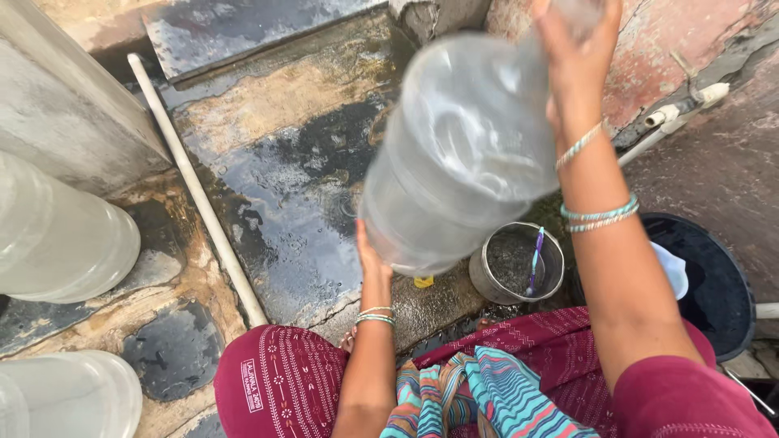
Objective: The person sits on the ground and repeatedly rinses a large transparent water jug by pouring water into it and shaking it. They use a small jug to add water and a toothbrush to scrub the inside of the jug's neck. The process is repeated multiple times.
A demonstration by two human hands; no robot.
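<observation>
The large clear jar [462,154] is off the ground, tilted and blurred, with water swirling inside; judged from this, rinsing is under way and not finished. The left hand [373,259] presses flat against its base from below, fingers spread. The right hand [580,57] is clamped on its upper end near the neck, which is mostly out of view. The jar sits between the two hands, above the wet floor [284,178]. A steel pot [517,264] holding a toothbrush [535,258] stands just beside the jar's base. Two more jars [57,235] wait at left.
</observation>
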